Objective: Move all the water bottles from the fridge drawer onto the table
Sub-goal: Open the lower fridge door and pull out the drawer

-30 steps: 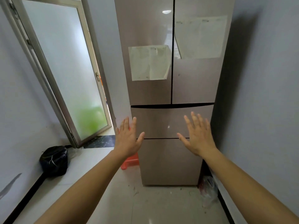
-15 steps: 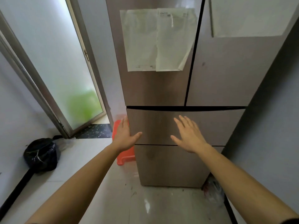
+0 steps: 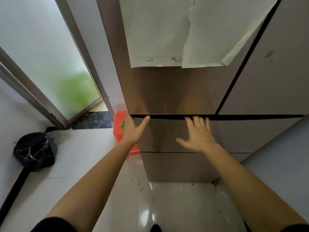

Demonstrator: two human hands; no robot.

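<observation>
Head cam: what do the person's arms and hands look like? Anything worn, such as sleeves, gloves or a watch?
The left hand and right hand are bare, with no gloves, rings or watch visible. The forearms are uncovered. Black fabric shows only at the bottom edge of the frame: the left sleeve and the right sleeve. No markings are visible on either.

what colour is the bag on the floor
The bag is black; the head view shows it.

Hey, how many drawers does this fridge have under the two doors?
2. The upper drawer lies just under the doors, with the left hand and the right hand at its top edge. The lower drawer lies directly beneath it. Both look closed.
</observation>
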